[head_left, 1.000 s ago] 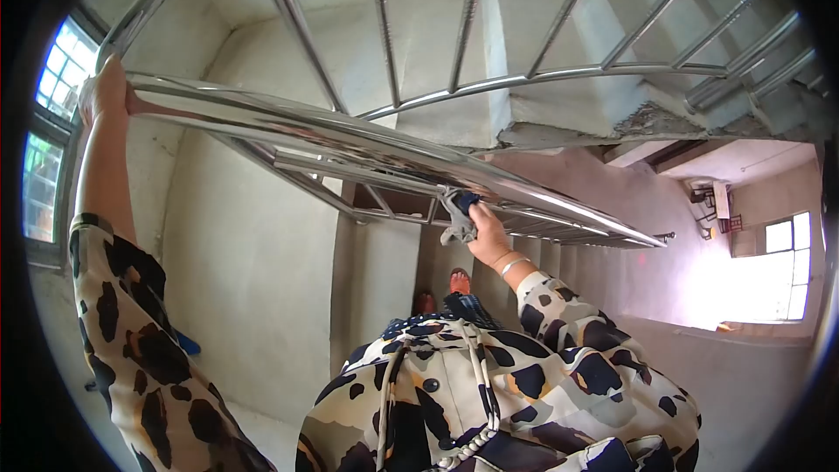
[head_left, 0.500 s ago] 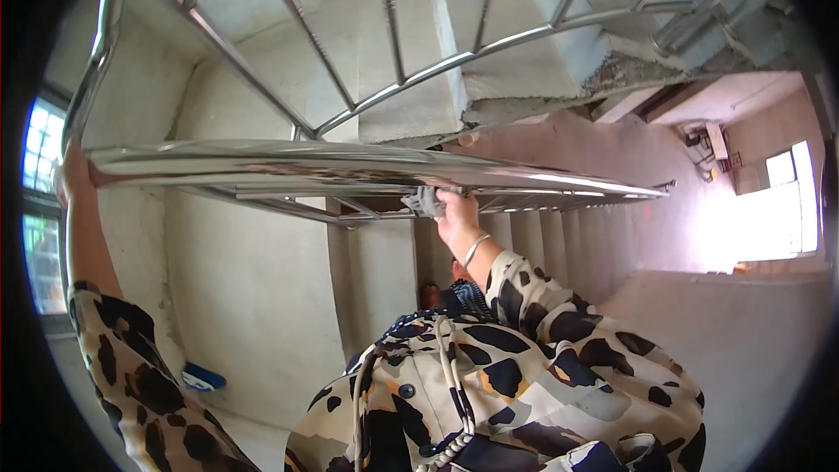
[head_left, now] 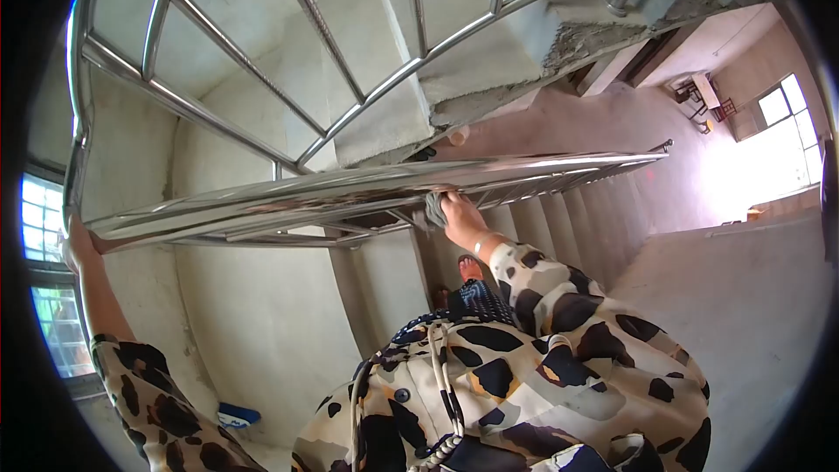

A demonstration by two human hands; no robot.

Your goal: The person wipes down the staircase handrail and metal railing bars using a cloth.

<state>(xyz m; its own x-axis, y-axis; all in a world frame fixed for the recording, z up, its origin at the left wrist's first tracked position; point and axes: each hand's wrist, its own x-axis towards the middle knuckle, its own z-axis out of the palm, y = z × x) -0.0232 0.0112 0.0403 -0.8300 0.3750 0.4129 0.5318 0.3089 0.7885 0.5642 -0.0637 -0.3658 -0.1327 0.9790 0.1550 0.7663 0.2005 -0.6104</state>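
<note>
A shiny metal handrail (head_left: pixel 350 190) runs across the view in front of my body, with thinner bars beneath it. My left hand (head_left: pixel 80 243) grips the rail's end at the far left, its fingers wrapped round the metal and partly hidden. Near the rail's middle, my right hand (head_left: pixel 461 220) is closed on a grey cloth (head_left: pixel 435 209), pressed at the underside and near edge of the rail. A bracelet circles my right wrist.
Concrete stairs (head_left: pixel 384 275) go down below me. Another flight (head_left: pixel 472 44) rises beyond the railing bars (head_left: pixel 316 26). Windows (head_left: pixel 44 218) stand at the left. A blue and white object (head_left: pixel 238 415) lies on the floor. Furniture (head_left: pixel 703 100) is at the right.
My right hand has moved left along the rail with the cloth since a second ago, then slightly right. The view has turned, so the rail's left end appears lower.
</note>
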